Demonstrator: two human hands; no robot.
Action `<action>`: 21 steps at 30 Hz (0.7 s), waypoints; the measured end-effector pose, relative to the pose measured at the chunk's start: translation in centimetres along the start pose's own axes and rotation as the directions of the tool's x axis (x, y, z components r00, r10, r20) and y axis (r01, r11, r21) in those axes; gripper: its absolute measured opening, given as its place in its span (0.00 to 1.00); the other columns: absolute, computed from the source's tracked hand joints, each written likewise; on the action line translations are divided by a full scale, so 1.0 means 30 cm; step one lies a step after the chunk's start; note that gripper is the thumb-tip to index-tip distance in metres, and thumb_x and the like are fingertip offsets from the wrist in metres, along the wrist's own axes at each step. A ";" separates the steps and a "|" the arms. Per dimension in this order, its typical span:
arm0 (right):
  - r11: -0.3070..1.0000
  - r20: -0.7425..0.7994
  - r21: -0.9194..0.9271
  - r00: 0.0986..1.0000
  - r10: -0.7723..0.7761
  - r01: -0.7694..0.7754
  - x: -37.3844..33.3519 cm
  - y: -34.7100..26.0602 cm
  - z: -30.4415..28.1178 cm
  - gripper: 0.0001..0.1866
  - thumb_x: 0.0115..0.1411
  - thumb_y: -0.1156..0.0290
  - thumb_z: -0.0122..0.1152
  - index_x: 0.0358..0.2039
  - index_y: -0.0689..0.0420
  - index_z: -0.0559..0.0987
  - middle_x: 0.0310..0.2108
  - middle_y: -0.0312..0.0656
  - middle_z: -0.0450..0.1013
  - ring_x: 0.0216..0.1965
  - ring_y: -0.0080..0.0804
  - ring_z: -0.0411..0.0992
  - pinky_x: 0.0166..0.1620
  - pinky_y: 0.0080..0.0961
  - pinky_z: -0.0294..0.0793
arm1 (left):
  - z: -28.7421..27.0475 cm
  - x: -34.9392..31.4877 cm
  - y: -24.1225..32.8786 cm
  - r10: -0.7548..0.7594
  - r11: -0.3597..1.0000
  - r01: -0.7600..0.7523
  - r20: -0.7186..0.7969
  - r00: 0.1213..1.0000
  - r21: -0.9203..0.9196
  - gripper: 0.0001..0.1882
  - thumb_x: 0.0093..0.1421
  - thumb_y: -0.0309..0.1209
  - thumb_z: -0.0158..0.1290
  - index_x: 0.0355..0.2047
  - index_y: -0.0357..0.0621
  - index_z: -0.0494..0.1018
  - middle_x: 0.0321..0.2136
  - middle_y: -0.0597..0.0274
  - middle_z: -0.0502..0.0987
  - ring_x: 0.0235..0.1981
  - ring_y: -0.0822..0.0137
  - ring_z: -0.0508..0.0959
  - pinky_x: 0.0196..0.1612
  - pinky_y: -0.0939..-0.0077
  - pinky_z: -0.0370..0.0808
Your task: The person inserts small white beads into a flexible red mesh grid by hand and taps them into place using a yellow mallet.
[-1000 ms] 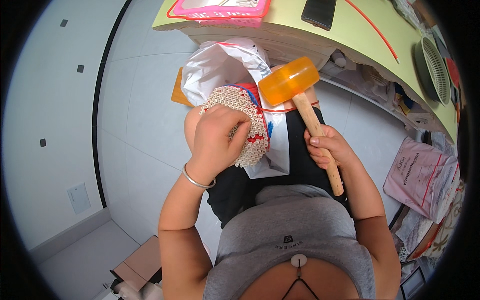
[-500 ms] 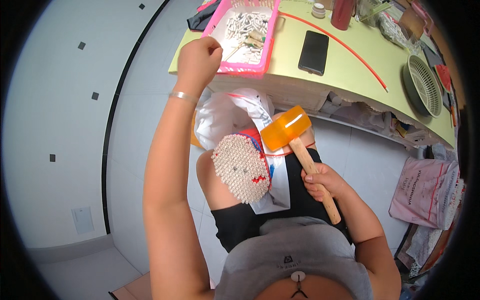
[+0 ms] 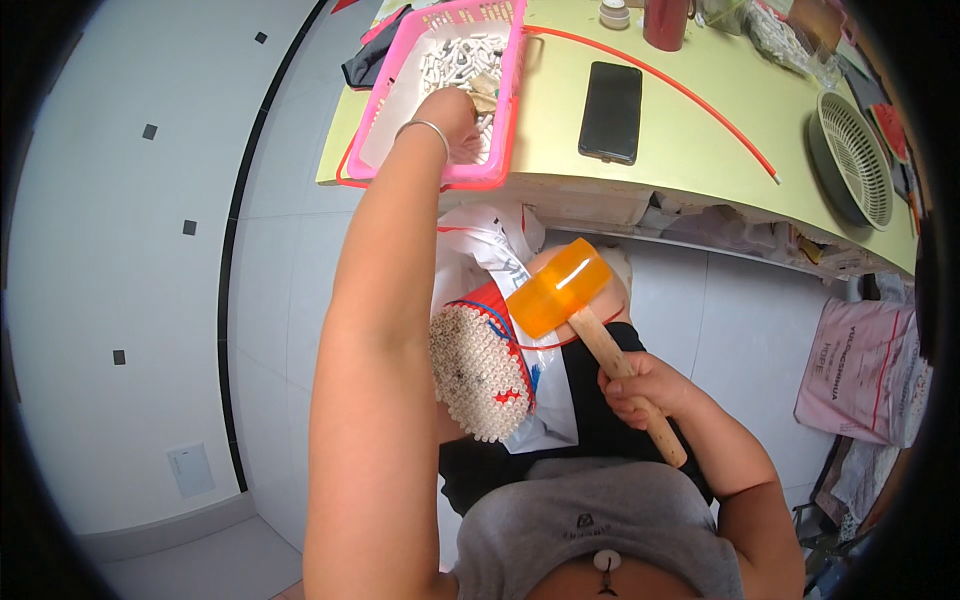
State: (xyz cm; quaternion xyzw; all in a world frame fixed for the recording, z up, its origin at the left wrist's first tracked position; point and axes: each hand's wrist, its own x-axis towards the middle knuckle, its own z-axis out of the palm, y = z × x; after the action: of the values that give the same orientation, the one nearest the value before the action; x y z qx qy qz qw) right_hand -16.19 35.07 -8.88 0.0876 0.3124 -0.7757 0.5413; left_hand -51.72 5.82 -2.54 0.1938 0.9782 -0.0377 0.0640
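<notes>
My left hand (image 3: 452, 115) reaches down into a pink plastic basket (image 3: 513, 60), over small white cylindrical pieces (image 3: 462, 60); its fingers are partly hidden and blurred. My right hand (image 3: 645, 388) is wrapped round the wooden handle of a mallet (image 3: 563, 288), whose amber head points up and away from me. On my lap, beside the mallet head, lies a thick bundle (image 3: 482, 375) of thin tubes with pale round ends facing me. Its side is red, with a blue band near the end. My left forearm covers its left edge.
The yellow-green table (image 3: 545, 120) also holds a black phone (image 3: 611, 112), a long red tube (image 3: 690, 88), a dark red bottle (image 3: 666, 22) and a grey-green colander (image 3: 852, 165). White plastic bags (image 3: 490, 235) lie under the table edge. A pink sack (image 3: 850, 370) stands at the right.
My left hand has moved from above the basket's left rim down into the white pieces. My right hand still grips the mallet. The view has shifted slightly.
</notes>
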 end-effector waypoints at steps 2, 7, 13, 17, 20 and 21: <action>1.000 0.001 0.006 1.000 -0.024 0.024 0.002 -0.001 0.002 0.07 0.61 0.73 0.58 0.36 0.59 0.71 0.17 0.37 0.64 0.11 0.23 0.62 0.14 0.21 0.63 | 0.001 0.005 -0.003 -0.020 0.999 0.023 0.075 0.997 -0.031 0.09 0.45 0.30 0.58 0.28 0.43 0.82 0.28 0.48 0.81 0.31 0.50 0.81 0.40 0.64 0.77; 0.999 -0.009 -0.032 1.000 -0.004 0.004 0.022 -0.006 0.023 0.06 0.61 0.73 0.58 0.36 0.59 0.71 0.17 0.37 0.64 0.11 0.23 0.62 0.13 0.21 0.63 | 0.005 -0.039 -0.099 0.023 0.995 -0.007 -0.158 0.987 0.103 0.11 0.45 0.30 0.55 0.29 0.44 0.81 0.29 0.46 0.81 0.32 0.49 0.81 0.40 0.60 0.77; 0.998 -0.054 -0.010 0.997 -0.063 0.062 0.012 0.020 0.006 0.06 0.60 0.73 0.58 0.37 0.59 0.72 0.16 0.37 0.64 0.10 0.23 0.61 0.11 0.20 0.62 | -0.201 -0.164 -0.120 -0.272 0.351 0.047 -0.054 0.961 -0.935 0.04 0.54 0.27 0.58 0.28 0.41 0.74 0.23 0.62 0.76 0.23 0.67 0.76 0.30 0.75 0.75; 0.996 -0.064 -0.036 0.995 -0.080 0.078 0.014 0.013 0.026 0.07 0.61 0.72 0.59 0.37 0.58 0.71 0.17 0.37 0.64 0.10 0.22 0.60 0.12 0.20 0.62 | -0.283 -0.342 -0.145 -0.293 -0.506 -0.141 0.016 0.956 -0.851 0.07 0.58 0.22 0.52 0.23 0.35 0.70 0.15 0.60 0.71 0.24 0.62 0.77 0.38 0.66 0.80; 0.995 -0.073 -0.051 0.993 -0.091 0.088 0.010 0.014 0.034 0.08 0.62 0.71 0.59 0.38 0.57 0.71 0.17 0.36 0.65 0.10 0.21 0.61 0.12 0.19 0.63 | -0.286 -0.543 -0.069 -0.249 -0.651 -0.194 -0.036 0.968 -0.733 0.07 0.58 0.24 0.56 0.36 0.33 0.73 0.32 0.53 0.77 0.36 0.61 0.78 0.41 0.73 0.78; 0.994 -0.080 -0.055 0.992 -0.095 0.090 0.009 0.017 0.036 0.08 0.62 0.71 0.59 0.38 0.57 0.71 0.17 0.36 0.65 0.10 0.21 0.61 0.12 0.20 0.63 | -0.255 -0.615 -0.072 -0.182 -0.697 -0.194 -0.091 0.979 -0.691 0.08 0.60 0.23 0.54 0.39 0.31 0.71 0.34 0.51 0.76 0.39 0.60 0.77 0.43 0.72 0.78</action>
State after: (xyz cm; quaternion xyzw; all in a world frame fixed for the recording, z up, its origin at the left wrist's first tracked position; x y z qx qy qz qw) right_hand -15.62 34.12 -8.37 0.0910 0.3582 -0.7873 0.4935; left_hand -36.48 -2.34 7.70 0.0255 0.4072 0.9071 0.1032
